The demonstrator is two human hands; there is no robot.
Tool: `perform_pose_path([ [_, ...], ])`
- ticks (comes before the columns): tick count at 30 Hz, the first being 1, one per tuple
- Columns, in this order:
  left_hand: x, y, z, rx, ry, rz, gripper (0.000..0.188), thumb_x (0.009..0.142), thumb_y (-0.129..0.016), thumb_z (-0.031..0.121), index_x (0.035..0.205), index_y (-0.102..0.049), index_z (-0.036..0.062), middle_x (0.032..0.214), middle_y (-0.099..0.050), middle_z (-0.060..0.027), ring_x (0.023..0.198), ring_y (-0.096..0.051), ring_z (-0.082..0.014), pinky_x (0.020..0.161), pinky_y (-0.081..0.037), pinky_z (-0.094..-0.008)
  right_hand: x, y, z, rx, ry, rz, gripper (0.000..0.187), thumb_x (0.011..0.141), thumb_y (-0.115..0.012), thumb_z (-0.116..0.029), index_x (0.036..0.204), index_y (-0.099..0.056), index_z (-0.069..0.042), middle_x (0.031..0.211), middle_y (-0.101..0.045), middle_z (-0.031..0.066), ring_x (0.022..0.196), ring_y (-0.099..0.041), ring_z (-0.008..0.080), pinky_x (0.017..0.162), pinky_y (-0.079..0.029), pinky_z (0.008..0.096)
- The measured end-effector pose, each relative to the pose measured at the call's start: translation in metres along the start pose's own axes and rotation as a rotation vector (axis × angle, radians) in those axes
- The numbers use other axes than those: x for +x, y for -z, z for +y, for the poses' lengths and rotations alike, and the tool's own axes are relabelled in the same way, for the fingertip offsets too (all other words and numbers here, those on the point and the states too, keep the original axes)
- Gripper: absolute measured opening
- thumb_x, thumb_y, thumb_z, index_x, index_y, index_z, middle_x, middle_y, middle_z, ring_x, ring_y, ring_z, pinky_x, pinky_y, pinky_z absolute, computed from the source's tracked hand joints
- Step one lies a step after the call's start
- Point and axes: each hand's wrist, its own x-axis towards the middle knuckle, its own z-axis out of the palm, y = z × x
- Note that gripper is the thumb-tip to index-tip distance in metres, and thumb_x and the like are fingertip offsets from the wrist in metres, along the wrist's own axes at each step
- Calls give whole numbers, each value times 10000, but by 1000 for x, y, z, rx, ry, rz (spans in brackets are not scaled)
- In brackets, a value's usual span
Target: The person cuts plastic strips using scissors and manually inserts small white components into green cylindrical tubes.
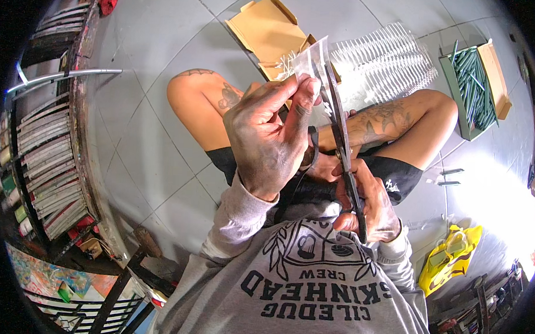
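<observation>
Here's the left hand, thumb and fingers pinched tight on the clear plastic film, which juts up beyond the fingertips! The right hand is wrapped round the handles of the dark scissors, blades just right of that pinch. Best keep the film taut, those fingertips clear of the blades.

A printed grey sweatshirt tops black shorts.

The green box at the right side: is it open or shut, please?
Open: the green box shows many dark green sticks inside, and its brown flap is turned outward, not covering them.
</observation>
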Motion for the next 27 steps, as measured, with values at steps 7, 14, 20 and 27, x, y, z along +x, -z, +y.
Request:
perform_pose_path([
  [7,3,1,-6,39,-96,9,190,937,-758,91,1054,-754,-60,850,-764,-100,732,-631,-128,621,-491,-273,4,1,2,4,30,16,957,673,-913,-582,1293,-520,32,730,-604,76,645,-615,202,601,-482,351],
  [14,-4,1,7,-126,149,7,198,953,-758,138,1027,-759,-46,785,-710,-50,583,-556,-47,476,-418,-215,-1,-3,-4,-7,15,46,926,703,-872,-618,1299,-541,10,695,-574,53,622,-580,181,591,-462,337],
  [20,-4,2,10,-133,174,10,208,958,-757,151,1029,-761,-44,778,-697,-39,544,-515,-30,443,-395,-206,-2,-6,-2,-34,9,66,919,714,-846,-651,1301,-554,-7,693,-573,42,622,-578,167,593,-462,324],
  [27,-4,4,9,-143,179,-13,204,961,-752,136,1057,-758,-44,812,-713,-50,587,-544,-30,473,-428,-198,-1,-14,2,53,28,145,885,723,-824,-690,1183,-539,11,605,-485,-31,546,-412,74,516,-310,260],
])
